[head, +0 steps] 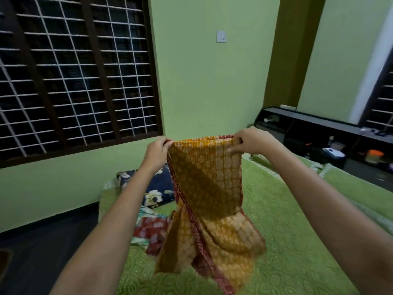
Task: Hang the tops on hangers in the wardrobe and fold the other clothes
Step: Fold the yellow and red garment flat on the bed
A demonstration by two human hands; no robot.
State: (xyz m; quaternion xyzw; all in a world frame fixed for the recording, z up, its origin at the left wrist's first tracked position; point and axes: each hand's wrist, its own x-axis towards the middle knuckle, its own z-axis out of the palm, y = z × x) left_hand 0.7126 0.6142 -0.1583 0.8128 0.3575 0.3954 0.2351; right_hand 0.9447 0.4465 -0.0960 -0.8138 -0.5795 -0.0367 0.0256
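Here, a bedroom with pale green walls and a large barred window (70, 75) on the left fills the view. A bed (282, 231) covered in a patterned green spread runs from the foreground toward the far wall, with a low dark shelf unit (319, 133) along the right.

Two bare arms reach forward from the bottom of the view. Between them hangs a long mustard-yellow cloth (208, 188) with a red border, held up above the bed. Its top edge runs level from side to side between the hands; its long axis drops straight down, and the lower end touches and bunches on the spread. The left hand (156, 153) pinches the cloth's upper left corner with curled fingers. The right hand (248, 141) grips the upper right corner, fingers curled over the edge. Both hands sit at about the same height and reach, so neither is clearly nearer the cloth.

This looks like the start of a fold: the likely next move brings the two held corners together, halving the cloth across its width.

Behind the cloth, to the left, lie a red floral garment (152, 231) and a dark blue printed pillow (155, 188).
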